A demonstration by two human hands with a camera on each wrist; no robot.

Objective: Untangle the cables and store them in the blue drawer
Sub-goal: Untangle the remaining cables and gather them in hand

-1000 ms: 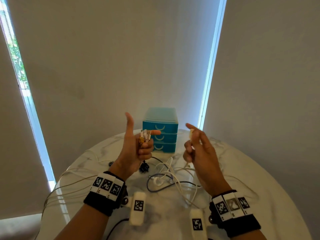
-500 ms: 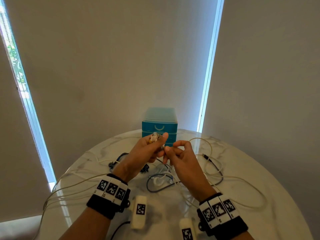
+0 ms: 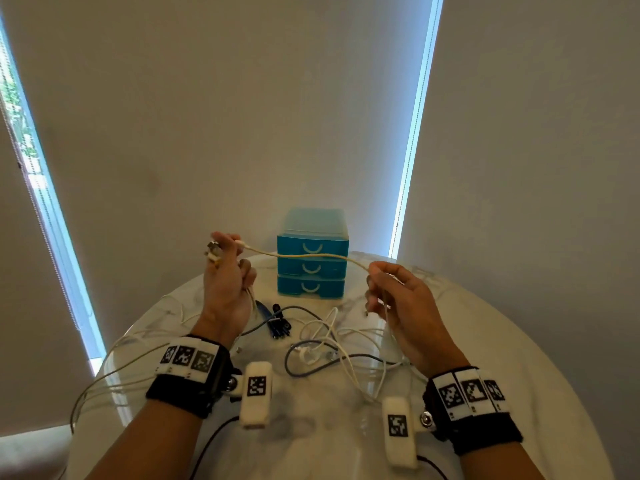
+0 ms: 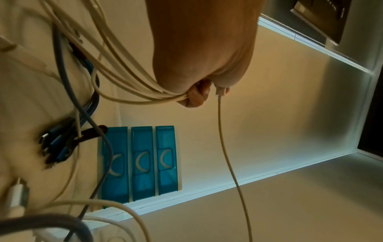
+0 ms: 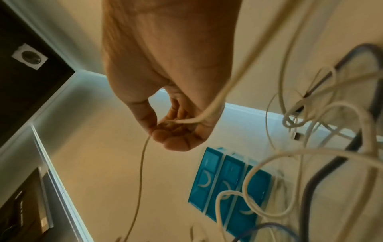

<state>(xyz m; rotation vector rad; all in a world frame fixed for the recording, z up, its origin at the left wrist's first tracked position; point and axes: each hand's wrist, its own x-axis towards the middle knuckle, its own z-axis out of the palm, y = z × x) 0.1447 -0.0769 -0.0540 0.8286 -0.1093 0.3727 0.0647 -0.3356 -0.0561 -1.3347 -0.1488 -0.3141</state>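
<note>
A cream cable [image 3: 304,255] stretches in the air between both raised hands, in front of the blue drawer unit [image 3: 311,263]. My left hand [image 3: 227,271] grips a bundle of cream cable strands and plug ends [image 3: 212,252]; the left wrist view shows the strands [image 4: 145,96] running into its curled fingers and one plug [image 4: 220,90] held at the fingertips. My right hand [image 3: 384,282] pinches the same cable [image 5: 143,163] between thumb and fingers. All three drawers [image 4: 140,163] are closed. A tangle of white and grey cables [image 3: 332,344] lies on the table.
The round white marble table [image 3: 502,341] carries a dark blue multi-plug cable [image 3: 277,323] near my left wrist. Cream loops [image 3: 114,368] hang over the table's left edge. Grey walls and window strips stand close behind the drawer unit.
My hands met at the middle half a second ago and have now pulled apart sideways, drawing a length of cream cable taut between them.
</note>
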